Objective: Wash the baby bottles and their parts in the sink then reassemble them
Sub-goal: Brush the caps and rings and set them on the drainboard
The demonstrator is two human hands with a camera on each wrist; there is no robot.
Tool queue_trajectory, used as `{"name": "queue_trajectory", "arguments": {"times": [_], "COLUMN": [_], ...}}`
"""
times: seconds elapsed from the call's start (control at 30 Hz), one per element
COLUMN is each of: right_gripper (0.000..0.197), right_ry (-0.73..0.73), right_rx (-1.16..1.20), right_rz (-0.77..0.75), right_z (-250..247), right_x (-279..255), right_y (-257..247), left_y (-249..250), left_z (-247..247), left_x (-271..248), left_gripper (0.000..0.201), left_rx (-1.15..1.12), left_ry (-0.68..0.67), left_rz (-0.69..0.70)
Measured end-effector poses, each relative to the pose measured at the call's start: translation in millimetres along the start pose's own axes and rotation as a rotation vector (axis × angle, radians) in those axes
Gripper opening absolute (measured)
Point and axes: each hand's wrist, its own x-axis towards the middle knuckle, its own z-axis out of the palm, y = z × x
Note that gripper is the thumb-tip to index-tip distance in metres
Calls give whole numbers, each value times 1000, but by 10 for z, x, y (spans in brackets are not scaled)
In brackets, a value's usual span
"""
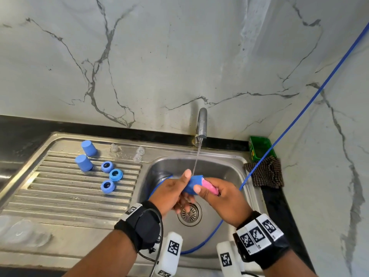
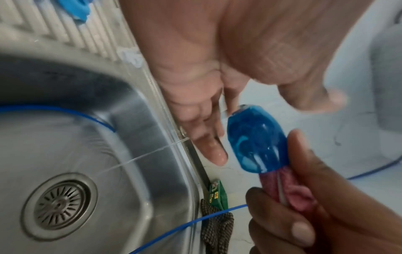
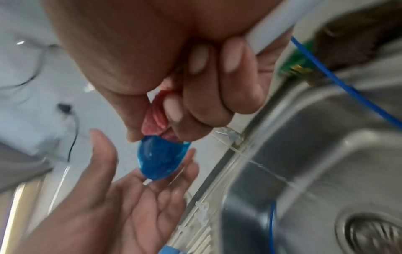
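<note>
A blue bottle cap point(image 1: 192, 183) point(image 2: 256, 142) point(image 3: 161, 159) sits over the head of a pink sponge brush point(image 1: 209, 186) point(image 2: 289, 189) point(image 3: 154, 120), under the thin water stream point(image 1: 196, 158) above the sink basin point(image 1: 225, 172). My right hand point(image 1: 223, 198) point(image 3: 195, 86) grips the pink brush. My left hand point(image 1: 173, 192) point(image 3: 130, 197) lies open beneath the cap, fingers straight and wet, thumb raised beside it. On the drainboard point(image 1: 60, 196) stand two more blue caps point(image 1: 88, 148), three blue collar rings point(image 1: 116, 174) and three clear nipples point(image 1: 140, 150).
The steel faucet point(image 1: 201, 122) runs at the back of the sink, with the drain strainer point(image 1: 189, 213) below my hands. Clear bottles point(image 1: 24, 232) lie at the near left. A green box point(image 1: 259, 147) and checkered cloth point(image 1: 265, 173) fill the right corner. A blue cord point(image 1: 299, 112) loops through the basin.
</note>
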Motion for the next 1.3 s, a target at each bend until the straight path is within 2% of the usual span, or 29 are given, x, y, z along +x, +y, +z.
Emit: {"name": "queue_trajectory", "arguments": {"times": [0.07, 0.1, 0.13, 0.17, 0.2, 0.23, 0.3, 0.33, 0.37, 0.43, 0.53, 0.6, 0.67, 0.73, 0.83, 0.93, 1.0, 1.07, 1.13, 1.3], "right_gripper": [42, 49, 55, 61, 65, 64, 48, 45, 44, 48, 49, 47, 35, 25, 35, 35, 32, 31, 26, 30], "right_ry": [12, 13, 9, -5, -16, -20, -15, -3, 8, -16, -67, -7, 112, 170, 124, 143, 166, 229, 330, 550], "right_rx": [233, 342, 415, 433, 408, 313, -80, -235, -310, -298, -352, -408, -376, -237, 56, 303, 362, 291, 122, -245], "right_rz": [190, 312, 396, 413, 351, 226, -29, -93, -122, -119, -226, -249, -150, 37, 308, 532, 560, 558, 560, 753], "right_z": [-5, 2, 3, 3, 7, 19, 24, 19, 6, -15, -27, -36, -42, -43, -19, -52, -106, -221, -350, -754], "right_x": [-8, -13, -16, -26, -35, -53, -90, -101, -97, -79, -79, -88, -76, -18, 0, -29, -54, -121, -221, -568], "right_y": [33, 36, 35, 15, 13, 3, 18, 62, 94, 163, 231, 248, 230, 216, 158, 139, 185, 337, 534, 1099], "left_y": [-33, -66, -104, -122, -116, -89, -15, -1, 10, 33, 42, 36, 15, -13, -79, -121, -172, -258, -351, -450], "left_z": [-42, -67, -72, -54, -23, 14, 74, 89, 90, 68, 25, 12, 10, 5, -13, 7, 50, 139, 189, 290], "left_x": [6, 14, 28, 29, 20, 9, -19, -26, -25, -30, -23, -19, -14, 10, 18, 52, 103, 191, 248, 382], "left_gripper": [51, 54, 54, 50, 44, 41, 58, 67, 72, 76, 70, 64, 57, 48, 32, 46, 52, 54, 58, 68], "left_rx": [1, 81, 149, 163, 114, 33, -83, -54, -4, 21, -68, -121, -147, -141, -67, -85, -146, -206, -234, -242], "left_ry": [-49, -69, -97, -113, -102, -86, -56, -36, -22, -23, -41, -72, -97, -119, -130, -66, 10, 62, 78, 39], "left_rz": [201, 284, 333, 325, 264, 171, -29, -89, -117, -85, -61, -47, 0, 81, 200, 270, 278, 235, 195, 162]}}
